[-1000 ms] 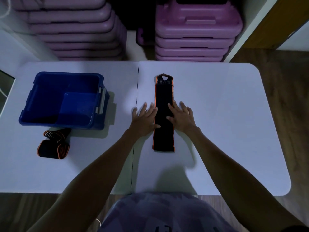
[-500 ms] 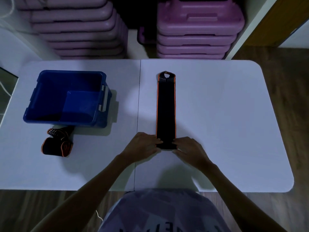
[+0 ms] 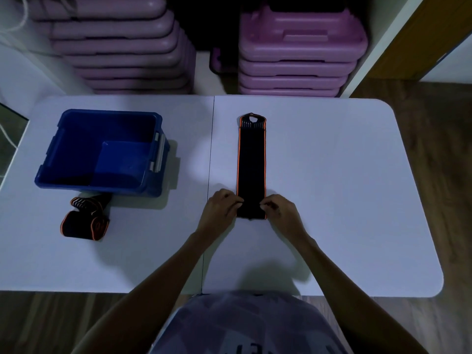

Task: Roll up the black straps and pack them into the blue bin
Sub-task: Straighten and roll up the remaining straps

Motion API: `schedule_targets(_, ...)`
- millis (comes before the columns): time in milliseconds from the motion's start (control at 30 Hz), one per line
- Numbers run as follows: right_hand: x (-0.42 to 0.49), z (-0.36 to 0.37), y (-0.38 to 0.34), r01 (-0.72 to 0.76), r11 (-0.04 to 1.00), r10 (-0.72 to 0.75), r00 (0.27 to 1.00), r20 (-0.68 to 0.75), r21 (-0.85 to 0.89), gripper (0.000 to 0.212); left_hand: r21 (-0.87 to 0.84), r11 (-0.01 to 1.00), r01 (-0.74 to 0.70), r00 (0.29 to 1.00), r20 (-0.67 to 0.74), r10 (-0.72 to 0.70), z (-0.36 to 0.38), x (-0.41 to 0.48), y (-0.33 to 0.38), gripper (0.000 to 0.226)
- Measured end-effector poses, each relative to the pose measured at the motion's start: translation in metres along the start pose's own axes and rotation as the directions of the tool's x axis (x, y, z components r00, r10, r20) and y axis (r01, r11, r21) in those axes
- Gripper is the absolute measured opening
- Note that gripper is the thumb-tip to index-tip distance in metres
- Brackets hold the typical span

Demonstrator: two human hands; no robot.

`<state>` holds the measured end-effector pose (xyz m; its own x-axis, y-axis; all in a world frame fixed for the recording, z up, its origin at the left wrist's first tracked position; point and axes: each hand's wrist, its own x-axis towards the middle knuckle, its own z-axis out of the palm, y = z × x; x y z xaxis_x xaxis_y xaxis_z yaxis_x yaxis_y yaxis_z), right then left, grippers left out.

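A long black strap (image 3: 251, 162) with orange edging lies flat and lengthwise on the white table (image 3: 344, 187), its loop end pointing away from me. My left hand (image 3: 221, 209) and my right hand (image 3: 279, 210) pinch the strap's near end from either side, where the end is turned up into a first small fold. The blue bin (image 3: 102, 152) stands at the table's left and looks empty. A second black strap (image 3: 85, 221), loosely rolled, lies on the table just in front of the bin.
Stacks of purple plastic cases (image 3: 301, 47) stand behind the table's far edge, on the left (image 3: 120, 44) and the right. Wooden floor (image 3: 434, 149) shows to the right. The table's seam (image 3: 210, 162) runs between the bin and the flat strap.
Both hands slid from the strap's middle down to its near end, gripped it, and have begun turning that end up. The strap stayed in place.
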<state>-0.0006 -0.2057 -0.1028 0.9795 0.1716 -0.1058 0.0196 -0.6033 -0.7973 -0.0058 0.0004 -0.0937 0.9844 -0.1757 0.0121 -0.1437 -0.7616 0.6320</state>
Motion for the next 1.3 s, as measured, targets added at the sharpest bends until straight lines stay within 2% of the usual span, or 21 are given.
schedule_targets(133, 0.000, 0.000, 0.003, 0.136, 0.972, -0.143, 0.989, -0.023, -0.194, 0.019, 0.188, 0.960, -0.208, 0.978, 0.019, 0.208, -0.004, 0.001, -0.006, 0.020)
schedule_targets(200, -0.005, -0.004, 0.010, 0.258, 0.903, -0.267, 0.963, 0.022, -0.344, 0.025, 0.272, 0.913, -0.304, 0.951, 0.142, 0.274, -0.007, -0.002, -0.013, 0.034)
schedule_targets(267, -0.010, -0.008, 0.022, 0.369, 0.806, -0.364, 0.925, 0.105, -0.463, 0.038, 0.286, 0.898, -0.333, 0.936, 0.218, 0.277, -0.011, -0.006, -0.019, 0.053)
schedule_targets(300, -0.011, -0.008, 0.029, 0.409, 0.762, -0.388, 0.909, 0.152, -0.502, 0.045, 0.291, 0.890, -0.352, 0.928, 0.230, 0.292, -0.011, -0.006, -0.021, 0.053)
schedule_targets(367, -0.010, -0.007, 0.034, 0.437, 0.728, -0.404, 0.896, 0.185, -0.529, 0.047, 0.275, 0.889, -0.366, 0.925, 0.210, 0.316, -0.008, -0.005, -0.024, 0.040)
schedule_targets(433, -0.007, -0.007, 0.029, 0.396, 0.780, -0.372, 0.916, 0.151, -0.484, 0.041, 0.210, 0.919, -0.333, 0.938, 0.175, 0.299, -0.010, -0.001, -0.020, 0.036)
schedule_targets(533, -0.001, -0.014, 0.016, 0.240, 0.920, -0.211, 0.969, 0.125, -0.309, 0.035, 0.156, 0.952, -0.262, 0.961, 0.134, 0.243, -0.010, 0.002, -0.014, 0.037)
schedule_targets(567, 0.002, -0.016, 0.014, 0.190, 0.948, -0.161, 0.978, 0.130, -0.257, 0.033, 0.126, 0.972, -0.200, 0.976, 0.117, 0.185, -0.011, 0.004, -0.011, 0.036)
schedule_targets(667, 0.014, -0.021, 0.004, -0.020, 0.998, 0.029, 0.985, 0.167, -0.054, 0.028, -0.106, 0.982, 0.159, 0.980, 0.138, -0.144, -0.014, 0.013, 0.003, 0.035)
schedule_targets(733, 0.023, -0.020, -0.003, -0.140, 0.987, 0.126, 0.978, 0.167, 0.075, 0.021, -0.156, 0.964, 0.216, 0.969, 0.154, -0.192, -0.014, 0.018, 0.008, 0.034)
schedule_targets(833, 0.033, -0.014, -0.004, -0.184, 0.979, 0.172, 0.976, 0.135, 0.088, 0.022, -0.106, 0.984, 0.146, 0.987, 0.080, -0.138, -0.009, 0.022, 0.007, 0.034)
schedule_targets(900, 0.039, -0.014, -0.004, -0.179, 0.982, 0.170, 0.977, 0.133, 0.060, 0.026, -0.035, 0.996, 0.085, 0.996, 0.027, -0.084, -0.005, 0.025, 0.002, 0.041)
schedule_targets(1033, 0.054, -0.014, -0.003, -0.198, 0.979, 0.204, 0.960, 0.194, -0.050, 0.040, 0.084, 0.996, -0.021, 0.994, 0.111, 0.012, -0.004, 0.028, -0.005, 0.062)
schedule_targets(1067, 0.056, -0.014, -0.005, -0.216, 0.975, 0.221, 0.957, 0.187, -0.047, 0.039, 0.107, 0.994, -0.032, 0.994, 0.111, 0.020, -0.004, 0.028, -0.005, 0.062)
schedule_targets(1133, 0.056, -0.010, -0.006, -0.251, 0.968, 0.246, 0.963, 0.107, 0.029, 0.021, 0.149, 0.988, -0.040, 0.993, 0.111, 0.023, -0.006, 0.031, -0.008, 0.060)
schedule_targets(1167, 0.054, -0.009, -0.005, -0.230, 0.971, 0.225, 0.972, 0.070, 0.068, 0.009, 0.158, 0.987, -0.037, 0.992, 0.126, 0.018, -0.007, 0.033, -0.009, 0.061)
schedule_targets(1233, 0.046, -0.009, -0.004, -0.145, 0.987, 0.141, 0.989, 0.049, 0.074, 0.018, 0.138, 0.990, -0.024, 0.985, 0.171, 0.000, -0.010, 0.038, -0.010, 0.065)
schedule_targets(1300, 0.039, -0.013, -0.003, -0.070, 0.998, 0.070, 0.993, 0.098, -0.002, 0.028, 0.084, 0.996, -0.010, 0.981, 0.193, -0.006, -0.011, 0.043, -0.012, 0.070)
